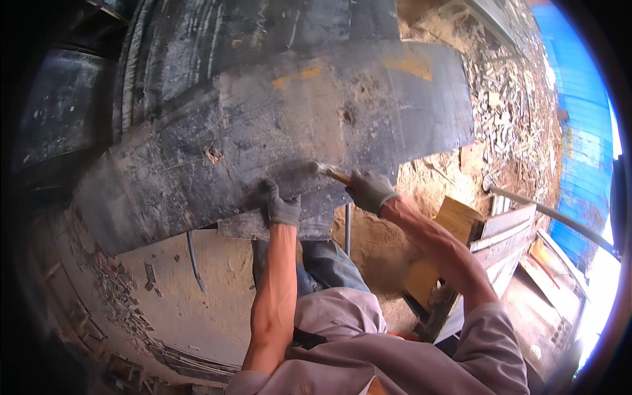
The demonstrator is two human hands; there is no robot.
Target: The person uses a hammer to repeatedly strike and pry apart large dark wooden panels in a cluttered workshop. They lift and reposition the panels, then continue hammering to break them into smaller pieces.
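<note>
While right hand (370,192) grips a hammer (340,176), left hand (282,207) touches scuffed black panel (276,135), can't tell if pinching; wooden crate (503,230) contents unclear.

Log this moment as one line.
left grip: gloved, by near edge of dark board | right grip: gloved, closed on hammer | hammer head: over board, contact unclear

Scraps (503,112) right of board (283,131)

View taken from person's head, faced steeply down and forward; shirt (342,359) seen at near edge, left hand (283,207) and right hand (370,191) framed close at dark board (263,131), blue wall (582,112) caught far right.
</note>
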